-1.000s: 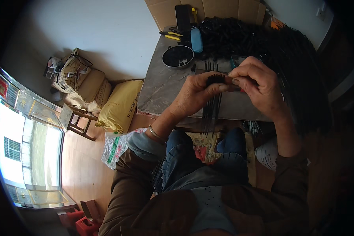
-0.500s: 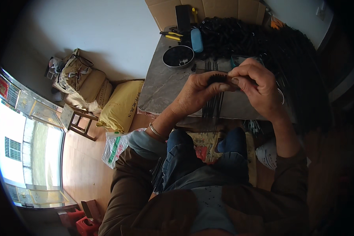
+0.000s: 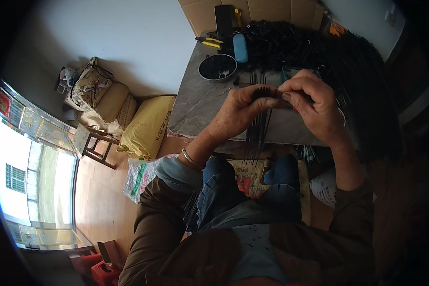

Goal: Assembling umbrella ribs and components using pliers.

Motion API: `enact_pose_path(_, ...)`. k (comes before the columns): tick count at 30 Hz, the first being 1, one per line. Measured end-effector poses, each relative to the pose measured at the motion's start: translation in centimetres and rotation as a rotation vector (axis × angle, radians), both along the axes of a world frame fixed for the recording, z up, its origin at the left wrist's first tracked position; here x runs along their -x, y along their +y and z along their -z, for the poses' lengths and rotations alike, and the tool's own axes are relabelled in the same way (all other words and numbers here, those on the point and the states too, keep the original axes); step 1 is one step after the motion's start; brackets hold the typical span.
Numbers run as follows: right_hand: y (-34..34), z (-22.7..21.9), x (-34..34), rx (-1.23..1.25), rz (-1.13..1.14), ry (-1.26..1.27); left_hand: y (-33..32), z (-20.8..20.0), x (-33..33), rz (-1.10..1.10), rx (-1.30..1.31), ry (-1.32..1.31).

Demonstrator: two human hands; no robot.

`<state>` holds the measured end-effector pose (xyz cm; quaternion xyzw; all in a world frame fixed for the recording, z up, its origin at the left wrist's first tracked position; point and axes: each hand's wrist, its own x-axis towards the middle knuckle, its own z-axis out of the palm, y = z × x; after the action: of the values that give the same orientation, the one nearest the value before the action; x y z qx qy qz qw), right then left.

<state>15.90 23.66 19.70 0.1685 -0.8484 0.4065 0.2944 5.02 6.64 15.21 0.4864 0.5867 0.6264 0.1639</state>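
Above the near part of the grey table [image 3: 190,112], my left hand [image 3: 238,109] holds a small black ridged piece [image 3: 263,92] between thumb and fingers, its row of teeth showing along the top. My right hand [image 3: 317,102] pinches with thumb and forefinger at the right end of that piece, fingertips close to those of the left. Whatever else the right fingers grip is too small to make out. Beneath both hands, thin black rods [image 3: 256,136] lie on the table, their ends jutting past its front edge.
A round bowl [image 3: 218,80] of small black bits stands beside a blue case [image 3: 240,47]. Yellow-handled pliers [image 3: 209,44] and a black phone-like slab [image 3: 224,20] lie behind. A heap of black parts [image 3: 291,43] covers the table's back. A yellow sack [image 3: 150,124] and stool [image 3: 100,148] stand left.
The ridged piece has turned slightly in my left hand, and more of its teeth show. Both hands stay in nearly the same place, while the view has shifted a little.
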Motion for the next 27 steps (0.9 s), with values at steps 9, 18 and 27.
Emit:
enact_pose_path(9, 0.21, -0.72, 0.06, -0.149, -0.003, 0.040, 0.04, -0.11, -0.03, 0.011, 0.043, -0.002)
enact_pose_path(18, 0.07, -0.25, 0.29, -0.017, -0.033, 0.015, 0.10, -0.05, -0.07, 0.003, -0.012, -0.008)
enact_pose_path(27, 0.27, -1.05, 0.38, -0.170, 0.003, 0.072, 0.04, -0.24, -0.21, 0.001, -0.009, 0.017)
